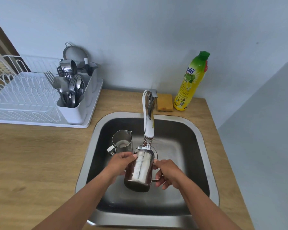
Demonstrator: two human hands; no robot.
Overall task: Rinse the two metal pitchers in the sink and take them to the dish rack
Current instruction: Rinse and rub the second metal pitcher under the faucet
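Centrally, both hands hold one metal pitcher over the basin of the steel sink, tilted so that its mouth points up and away toward the faucet spout and its base faces the camera. The left hand grasps the pitcher's body from the left side, thumb and fingers wrapped on the wall near the rim. The right hand grips the handle on the pitcher's right side, fingers curled around it. The pitcher's rim sits just beneath the spout's tip; whether water is running cannot be told. A second pitcher stands upright on the sink floor, left of the spout and apart from the held one, its handle toward the left hand. On the wooden counter, to the left of the sink, stands a white dish rack whose caddy holds forks and spoons. Behind the sink, a yellow sponge lies just beside the faucet base, with a green-capped bottle of dish soap upright to its right, against the wall.
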